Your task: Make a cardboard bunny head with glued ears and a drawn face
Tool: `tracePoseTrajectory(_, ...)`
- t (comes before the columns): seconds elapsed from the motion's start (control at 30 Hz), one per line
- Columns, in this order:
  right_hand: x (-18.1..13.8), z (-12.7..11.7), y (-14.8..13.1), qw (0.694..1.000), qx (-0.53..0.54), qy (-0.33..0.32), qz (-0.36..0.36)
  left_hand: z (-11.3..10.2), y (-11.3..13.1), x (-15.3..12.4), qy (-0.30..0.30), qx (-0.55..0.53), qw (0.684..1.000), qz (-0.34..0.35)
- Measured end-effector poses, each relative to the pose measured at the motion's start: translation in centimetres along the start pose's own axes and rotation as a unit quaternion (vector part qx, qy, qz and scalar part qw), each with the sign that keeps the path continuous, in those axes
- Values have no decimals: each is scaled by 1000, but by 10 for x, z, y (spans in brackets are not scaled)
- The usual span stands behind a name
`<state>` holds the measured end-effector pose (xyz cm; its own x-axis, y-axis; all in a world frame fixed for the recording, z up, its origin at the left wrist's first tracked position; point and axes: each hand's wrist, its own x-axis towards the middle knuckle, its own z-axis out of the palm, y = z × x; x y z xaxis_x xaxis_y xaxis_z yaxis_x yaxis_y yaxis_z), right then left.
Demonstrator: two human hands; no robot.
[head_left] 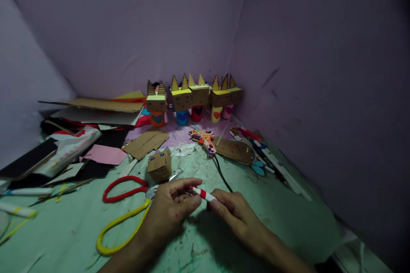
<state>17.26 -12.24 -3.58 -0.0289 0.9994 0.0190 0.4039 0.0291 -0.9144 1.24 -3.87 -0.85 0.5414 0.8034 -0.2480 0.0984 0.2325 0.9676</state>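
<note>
Both my hands meet low in the middle over the green mat (pixel 64 230). My left hand (pixel 169 211) is curled, its fingertips pinching one end of a white marker with a red band (pixel 202 194). My right hand (pixel 232 211) grips the marker's other end between thumb and fingers. Just left of my hands lie scissors (pixel 124 209) with one red and one yellow handle loop. A small cardboard box head with dot eyes (pixel 159 165) stands right behind them.
A row of cardboard box figures on coloured cups (pixel 192 100) lines the back corner. Piles of card and paper (pixel 83 132) fill the left. A patterned glue gun (pixel 205 140) with black cord, a cardboard piece (pixel 235 150) and several markers (pixel 272 160) lie to the right.
</note>
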Motion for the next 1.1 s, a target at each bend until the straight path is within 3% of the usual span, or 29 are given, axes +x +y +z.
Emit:
tracePoseTrajectory(0.3,25,10,-13,968,233,-84,45,-10,3,-1,35,-77,996,11)
tracePoseTrajectory(0.43,36,15,-13,934,329,-104,89,-16,9,-3,62,-65,993,71)
tracePoseTrajectory(0.5,41,18,-13,905,395,-105,114,-24,16,-4,123,-42,983,127)
tracePoseTrajectory(0.57,45,19,-13,880,443,-104,132,-36,26,-2,221,0,963,153)
tracePoseTrajectory(0.63,48,20,-13,868,465,-104,142,-54,34,3,299,50,943,137)
tracePoseTrajectory(0.7,49,19,-13,865,470,-100,144,-73,38,10,338,106,927,123)
tracePoseTrajectory(0.8,50,19,-13,864,473,-96,148,-95,34,23,333,220,913,91)
tracePoseTrajectory(0.93,55,22,-11,866,470,-81,153,-103,17,35,274,292,916,32)
tracePoseTrajectory(1.1,78,23,-15,898,418,84,112,-98,2,37,239,227,943,40)
